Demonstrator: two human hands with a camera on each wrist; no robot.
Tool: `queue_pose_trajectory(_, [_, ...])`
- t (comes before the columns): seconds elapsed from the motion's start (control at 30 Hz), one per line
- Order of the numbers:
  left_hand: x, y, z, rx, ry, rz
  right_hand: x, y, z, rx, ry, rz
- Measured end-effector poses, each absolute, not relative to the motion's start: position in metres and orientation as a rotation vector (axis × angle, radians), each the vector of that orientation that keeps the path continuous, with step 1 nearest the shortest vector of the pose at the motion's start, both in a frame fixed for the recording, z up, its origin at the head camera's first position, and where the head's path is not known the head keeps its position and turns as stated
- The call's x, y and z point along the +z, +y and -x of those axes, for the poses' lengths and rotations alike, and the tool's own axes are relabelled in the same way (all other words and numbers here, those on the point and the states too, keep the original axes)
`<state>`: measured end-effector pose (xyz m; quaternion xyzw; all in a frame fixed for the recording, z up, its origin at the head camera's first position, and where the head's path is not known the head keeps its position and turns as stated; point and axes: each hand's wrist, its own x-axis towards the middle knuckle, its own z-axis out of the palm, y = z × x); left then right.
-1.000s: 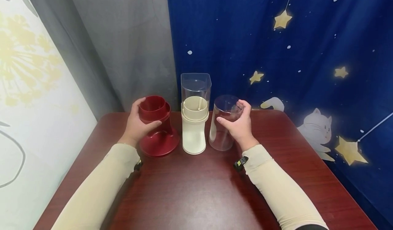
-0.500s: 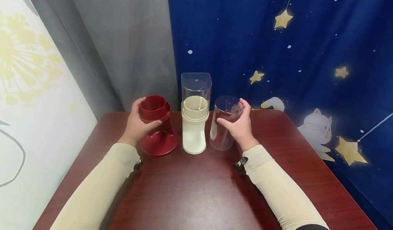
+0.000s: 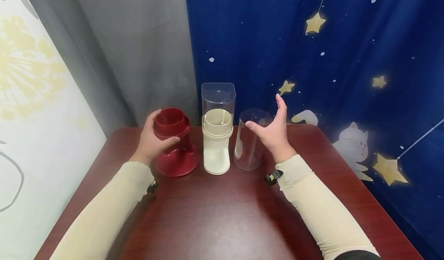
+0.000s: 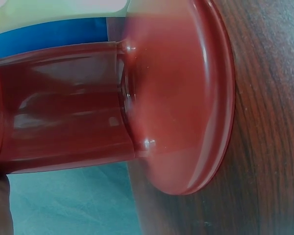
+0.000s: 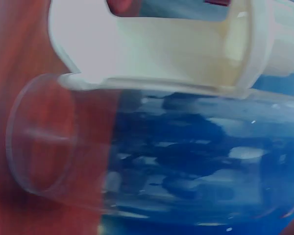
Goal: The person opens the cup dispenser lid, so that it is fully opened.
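I have the left hand (image 3: 151,142) curled round the red stand (image 3: 178,164), upright near the surface's (image 3: 208,217) far edge, toward its far left corner. Right hand (image 3: 275,136): fingers spread, thumb at the clear cup (image 3: 247,152), contact can't tell. Cream stand (image 3: 217,148) upright between red stand and cup, same edge.

Top of the red stand (image 4: 93,105) and most of the left grip (image 3: 151,141) cropped in left wrist view
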<state>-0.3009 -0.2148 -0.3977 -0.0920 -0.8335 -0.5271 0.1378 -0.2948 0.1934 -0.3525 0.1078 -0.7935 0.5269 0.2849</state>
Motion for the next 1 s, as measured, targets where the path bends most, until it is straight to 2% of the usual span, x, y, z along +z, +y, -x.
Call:
queue_pose_trajectory(0.3, [-0.375,-0.212,0.296,-1.437,-2.318,0.314,-0.313,0.183,0.295,1.489,-2.081,-0.384])
queue_pose_trajectory(0.47, [-0.347,-0.189,0.284,-1.374,-2.213,0.366,-0.295,0.173,0.297,1.530,-2.089,-0.425])
queue_pose_trajectory(0.6, [-0.333,-0.167,0.279,-1.365,-2.106,0.513,-0.285,0.163,0.298,1.564,-2.099,-0.463])
queue_pose_trajectory(0.77, [-0.329,-0.141,0.282,-1.442,-2.012,0.661,-0.275,0.153,0.304,1.594,-2.114,-0.499])
queue_pose_trajectory(1.0, [-0.336,-0.118,0.285,-1.440,-2.111,0.689,-0.269,0.138,0.314,1.546,-2.230,-0.601])
